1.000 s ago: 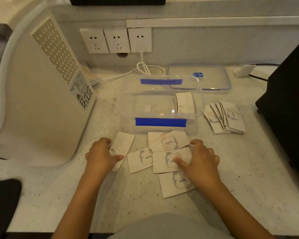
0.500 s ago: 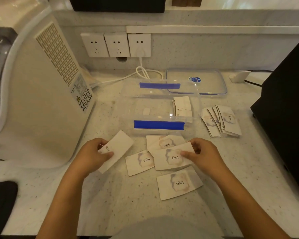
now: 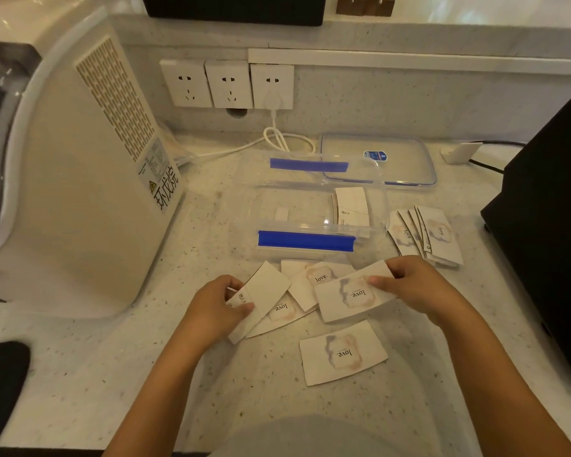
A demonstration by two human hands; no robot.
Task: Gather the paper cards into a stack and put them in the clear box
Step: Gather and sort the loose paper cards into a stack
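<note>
White paper cards printed with "love." lie on the counter in front of the clear box, which has blue clips and holds a small stack of cards at its right end. My left hand pinches a blank-side card lifted off the counter. My right hand grips the right end of a "love." card, also raised. Two cards lie between the hands, one card lies nearer me. A fanned pile of cards rests right of the box.
The box's clear lid lies behind it. A large white appliance stands at the left, a black device at the right. Wall sockets and a white cable are at the back.
Both hands have each picked a card up off the counter: the left lifted the blank-side card, the right raised the "love." card it had been pressing on.
</note>
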